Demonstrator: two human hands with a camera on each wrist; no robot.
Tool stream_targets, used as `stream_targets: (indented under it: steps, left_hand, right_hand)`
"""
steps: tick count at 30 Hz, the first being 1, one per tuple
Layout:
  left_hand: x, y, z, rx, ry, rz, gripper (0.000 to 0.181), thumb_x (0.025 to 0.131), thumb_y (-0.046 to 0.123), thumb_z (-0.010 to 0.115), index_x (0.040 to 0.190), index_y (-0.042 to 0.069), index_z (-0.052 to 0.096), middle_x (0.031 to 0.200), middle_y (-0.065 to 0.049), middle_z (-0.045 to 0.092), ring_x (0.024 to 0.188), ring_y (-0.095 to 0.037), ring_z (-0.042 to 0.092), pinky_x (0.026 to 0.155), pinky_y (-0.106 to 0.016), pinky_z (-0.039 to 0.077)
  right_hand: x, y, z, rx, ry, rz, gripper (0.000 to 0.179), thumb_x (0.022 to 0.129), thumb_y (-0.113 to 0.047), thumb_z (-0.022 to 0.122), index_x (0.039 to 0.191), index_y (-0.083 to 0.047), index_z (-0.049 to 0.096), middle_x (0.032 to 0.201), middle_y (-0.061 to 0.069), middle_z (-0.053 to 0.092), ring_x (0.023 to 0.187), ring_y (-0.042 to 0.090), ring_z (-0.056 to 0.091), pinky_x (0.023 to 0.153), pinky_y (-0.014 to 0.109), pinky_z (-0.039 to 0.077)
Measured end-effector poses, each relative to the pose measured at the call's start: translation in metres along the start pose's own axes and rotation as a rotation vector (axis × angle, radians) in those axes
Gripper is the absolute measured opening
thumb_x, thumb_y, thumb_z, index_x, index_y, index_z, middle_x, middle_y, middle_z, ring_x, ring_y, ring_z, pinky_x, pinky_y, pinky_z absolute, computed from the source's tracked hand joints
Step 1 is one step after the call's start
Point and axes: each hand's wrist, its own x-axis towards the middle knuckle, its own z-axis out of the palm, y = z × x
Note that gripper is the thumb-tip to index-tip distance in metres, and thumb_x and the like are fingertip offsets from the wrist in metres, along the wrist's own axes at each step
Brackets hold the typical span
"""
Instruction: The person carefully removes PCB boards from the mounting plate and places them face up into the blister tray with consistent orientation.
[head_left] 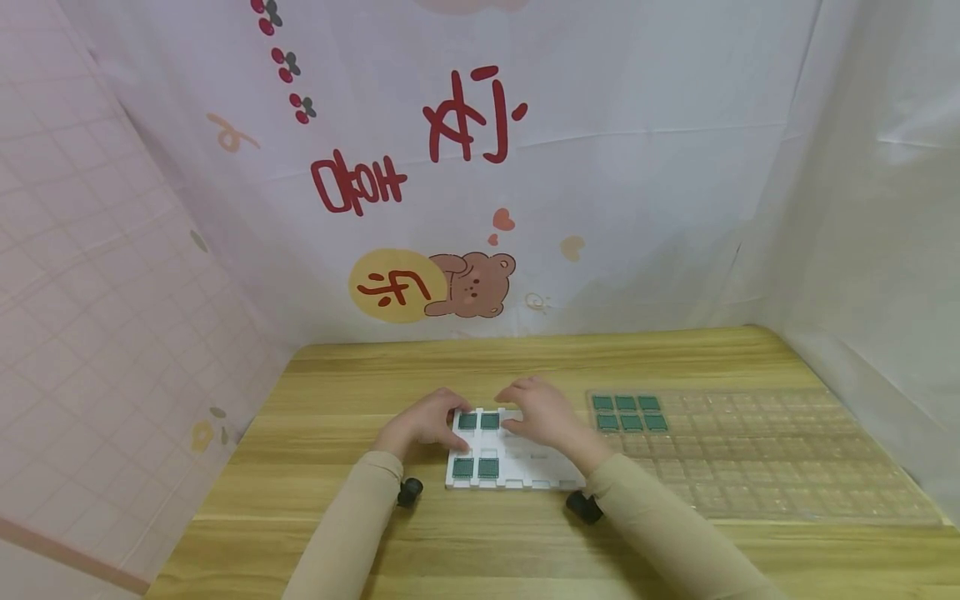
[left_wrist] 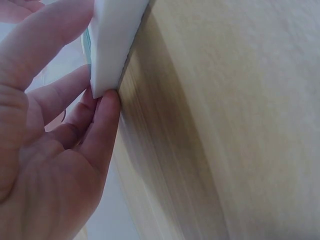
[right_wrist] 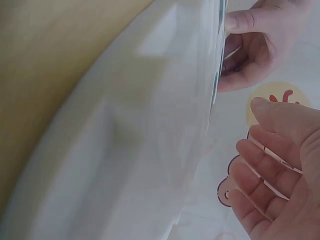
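A white tray (head_left: 540,467) with notched edges lies on the table, holding several small green square circuit boards (head_left: 488,468) at its left end. My left hand (head_left: 427,421) grips the tray's far left corner, thumb over the edge between the two rows of boards. In the left wrist view, the fingertips meet the white tray edge (left_wrist: 112,45), low by the tabletop. My right hand (head_left: 543,412) hovers over the tray's far side, just right of the far row, fingers loosely bent and apart. Nothing shows between those fingers in the right wrist view.
To the right lies a clear compartment tray (head_left: 750,450), with several more green circuit boards (head_left: 628,413) in its far left pockets. The wooden table (head_left: 360,375) ends at a printed white curtain (head_left: 637,167) behind. Dark wrist cameras (head_left: 583,507) sit under the sleeves.
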Motion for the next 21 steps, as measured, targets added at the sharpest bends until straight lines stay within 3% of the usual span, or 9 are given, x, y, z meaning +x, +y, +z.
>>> stream_targets:
  steps: [15,21]
  left_hand:
    - [-0.002,0.001,-0.001,0.010,0.007,0.028,0.060,0.070,0.021,0.091,0.120,0.002,0.065,0.114,-0.007,0.058,0.101,-0.021,0.050,0.093,-0.039,0.043]
    - [-0.001,0.001,-0.001,-0.011,0.008,0.006,0.060,0.071,0.021,0.091,0.121,0.002,0.065,0.117,-0.007,0.058,0.104,-0.022,0.050,0.095,-0.041,0.042]
  right_hand:
    - [0.009,-0.013,0.009,-0.022,-0.067,0.060,0.035,0.079,-0.027,0.083,0.111,-0.016,0.073,0.112,0.002,0.068,0.104,0.028,0.060,0.086,0.042,0.050]
    - [0.013,-0.017,0.012,-0.022,-0.091,0.071,0.035,0.079,-0.025,0.084,0.111,-0.015,0.073,0.110,0.004,0.067,0.103,0.029,0.060,0.085,0.044,0.050]
